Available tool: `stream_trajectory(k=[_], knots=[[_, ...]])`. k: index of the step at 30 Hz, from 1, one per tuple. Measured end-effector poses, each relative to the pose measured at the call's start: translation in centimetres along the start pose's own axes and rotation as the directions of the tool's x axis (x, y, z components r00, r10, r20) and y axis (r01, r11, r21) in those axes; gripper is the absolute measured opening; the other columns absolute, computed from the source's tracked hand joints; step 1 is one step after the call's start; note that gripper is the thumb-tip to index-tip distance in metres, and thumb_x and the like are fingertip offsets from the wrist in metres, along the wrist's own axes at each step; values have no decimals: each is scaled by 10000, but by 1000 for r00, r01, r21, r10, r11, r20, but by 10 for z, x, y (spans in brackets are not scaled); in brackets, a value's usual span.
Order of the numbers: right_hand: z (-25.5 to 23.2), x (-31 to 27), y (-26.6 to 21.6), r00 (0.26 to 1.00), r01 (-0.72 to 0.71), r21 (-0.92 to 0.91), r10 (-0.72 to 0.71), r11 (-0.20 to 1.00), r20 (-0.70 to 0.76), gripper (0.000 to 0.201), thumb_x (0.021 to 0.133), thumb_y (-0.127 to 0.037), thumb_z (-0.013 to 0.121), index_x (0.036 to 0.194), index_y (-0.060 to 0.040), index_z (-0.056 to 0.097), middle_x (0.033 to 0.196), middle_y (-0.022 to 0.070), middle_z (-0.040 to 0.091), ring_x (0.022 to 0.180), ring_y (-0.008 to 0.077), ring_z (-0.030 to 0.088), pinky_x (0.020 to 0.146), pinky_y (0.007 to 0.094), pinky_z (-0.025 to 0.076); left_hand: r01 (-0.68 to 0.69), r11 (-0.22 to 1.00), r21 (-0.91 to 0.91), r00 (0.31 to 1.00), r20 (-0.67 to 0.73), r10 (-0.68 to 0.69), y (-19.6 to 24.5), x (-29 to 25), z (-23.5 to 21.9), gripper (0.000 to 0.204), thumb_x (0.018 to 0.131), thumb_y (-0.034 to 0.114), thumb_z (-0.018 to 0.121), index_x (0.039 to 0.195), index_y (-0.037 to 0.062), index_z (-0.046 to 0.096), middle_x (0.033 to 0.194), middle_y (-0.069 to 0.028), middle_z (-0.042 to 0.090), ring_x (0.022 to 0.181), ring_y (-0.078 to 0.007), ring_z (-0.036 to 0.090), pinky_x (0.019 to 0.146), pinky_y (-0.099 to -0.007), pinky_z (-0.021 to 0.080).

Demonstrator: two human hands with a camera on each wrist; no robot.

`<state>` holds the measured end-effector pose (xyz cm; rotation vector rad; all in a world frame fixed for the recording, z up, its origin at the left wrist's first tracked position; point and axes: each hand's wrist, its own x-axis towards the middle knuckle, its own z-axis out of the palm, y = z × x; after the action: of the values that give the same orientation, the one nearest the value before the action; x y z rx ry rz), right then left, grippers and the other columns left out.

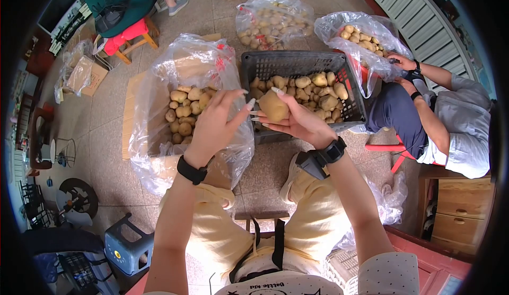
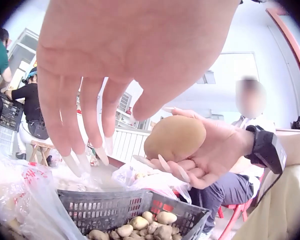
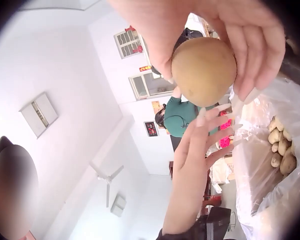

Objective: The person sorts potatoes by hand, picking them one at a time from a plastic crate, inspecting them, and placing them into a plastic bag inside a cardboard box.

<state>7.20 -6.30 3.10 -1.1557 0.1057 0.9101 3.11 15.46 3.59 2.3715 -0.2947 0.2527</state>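
My right hand (image 1: 306,121) holds a large smooth potato (image 1: 273,107) between thumb and fingers, above the near edge of a black plastic crate (image 1: 297,57). In the left wrist view the same potato (image 2: 175,137) sits against the palm and curled fingers. My left hand (image 1: 214,125) hangs just left of it, fingers extended and holding nothing. Seen from the right wrist, the left fingertips (image 3: 215,112) are close below the potato (image 3: 205,70). Under the left hand is a plastic-lined box (image 1: 151,109) with several potatoes (image 1: 183,112). More potatoes (image 1: 305,85) lie in the crate.
A seated person (image 1: 440,104) is at the right beside a plastic bag of potatoes (image 1: 366,38). Another large potato bag (image 1: 273,19) stands beyond the crate. A blue stool (image 1: 127,244) is at lower left, a wooden cabinet (image 1: 458,210) at right.
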Motion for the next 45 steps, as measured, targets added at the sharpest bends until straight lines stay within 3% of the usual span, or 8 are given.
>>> stream_trajectory(k=[8,10,17,20,25,28,38,45], knots=[[3,4,4,977,-72,110,48,991,209,732,909,-655,268,1294,-52,426,1191,147,589,1104,214,565,968,352,426,-113,955,-274,977,145,157,6,2,6,714,787,181,719,1380,25,353,1341,-156,463,1243,-239,452,1019,-342,355],[10,4,8,973,-69,112,42,991,227,734,916,-662,220,1312,-71,399,1182,144,591,1106,219,562,957,362,431,-82,943,-322,984,126,128,10,3,7,708,759,274,744,1331,21,410,1280,-210,501,1175,-309,516,971,-375,407],[21,1,10,969,-94,-15,95,995,229,801,905,-684,140,1313,-55,422,1197,169,584,1121,216,553,947,361,443,56,932,-358,977,212,23,16,5,5,522,786,296,716,1182,1,548,1078,-187,623,1020,-250,618,842,-336,480],[20,1,5,932,-109,-86,132,990,336,874,898,-689,117,1278,22,455,1116,199,615,1082,238,585,955,351,458,283,850,-443,939,309,-152,10,7,6,481,838,359,656,1127,-19,579,1021,-150,646,963,-211,633,829,-314,475],[22,-5,-5,982,-156,-337,181,929,46,938,928,-644,104,952,134,627,919,206,667,830,228,658,866,281,487,597,415,-686,801,479,-360,14,10,-10,555,925,472,437,1222,8,496,1113,-97,590,970,-200,606,860,-302,482],[14,-1,0,995,-88,-359,102,929,22,913,939,-623,109,944,121,639,913,196,667,809,216,653,859,284,491,587,287,-757,802,492,-340,-7,12,-14,556,921,470,439,1261,31,439,1138,-112,568,985,-219,610,870,-331,496],[18,-1,0,999,-45,-449,54,892,7,873,944,-613,136,947,87,657,863,166,676,806,199,659,848,270,493,610,87,-788,765,556,-324,-33,12,-28,425,892,389,551,1161,64,504,1004,-62,591,894,-173,595,891,-350,488],[14,-1,0,1000,-19,-465,27,885,10,806,965,-573,159,989,63,653,877,138,682,835,193,658,859,281,489,547,165,-821,828,500,-255,-68,2,-28,382,858,216,646,1190,92,504,1014,-57,620,924,-138,594,908,-341,492]])
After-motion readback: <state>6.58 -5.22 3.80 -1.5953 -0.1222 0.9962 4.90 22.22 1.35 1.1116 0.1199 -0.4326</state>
